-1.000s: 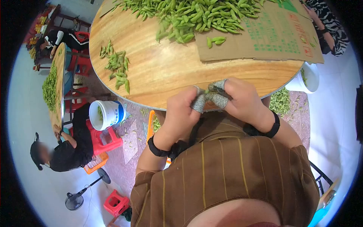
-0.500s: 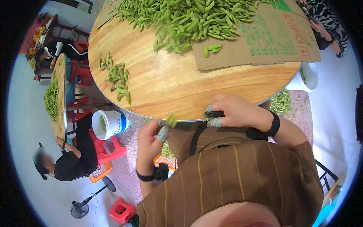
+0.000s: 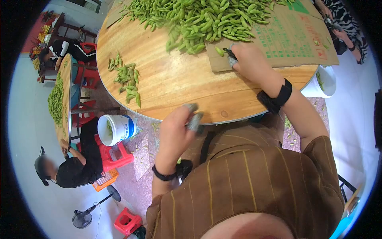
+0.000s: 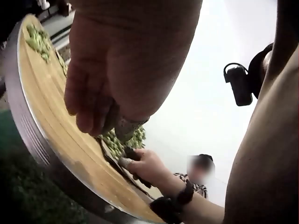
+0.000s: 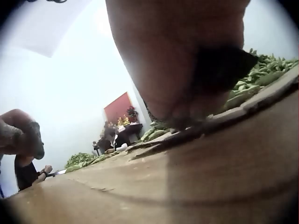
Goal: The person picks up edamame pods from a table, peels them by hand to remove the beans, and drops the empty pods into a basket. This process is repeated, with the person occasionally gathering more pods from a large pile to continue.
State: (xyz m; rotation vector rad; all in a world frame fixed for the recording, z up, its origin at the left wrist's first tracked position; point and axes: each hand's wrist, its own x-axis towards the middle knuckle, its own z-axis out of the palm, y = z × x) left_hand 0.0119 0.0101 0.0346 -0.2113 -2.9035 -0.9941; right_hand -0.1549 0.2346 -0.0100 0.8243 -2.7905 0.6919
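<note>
The left hand (image 3: pixel 175 129) hangs by the table's near edge, wrapped thumb and forefinger apart, nothing visible between them; the left wrist view shows its fingers (image 4: pixel 91 109) loosely bent. Over the cardboard's (image 3: pixel 278 49) near left corner, the right hand (image 3: pixel 254 67) grips a dark object (image 3: pixel 229 51), also seen as a dark shape (image 5: pixel 222 70) in the right wrist view; what it is cannot be told. Its fingertips are beside a loose green pod (image 3: pixel 219 51); whether they touch another is hidden. A large heap of pods (image 3: pixel 211 20) lies just beyond.
A smaller pod group (image 3: pixel 128 79) lies on the round table's (image 3: pixel 159 79) left. White buckets stand below its left (image 3: pixel 115 129) and right (image 3: pixel 326 81) edges. People sit at another table (image 3: pixel 65 91) on the left; another person (image 3: pixel 346 28) is at the upper right.
The right hand has moved from the near edge up to the cardboard, still gripping the dark object. The left hand has risen slightly; the green piece seen at its fingertips no longer shows.
</note>
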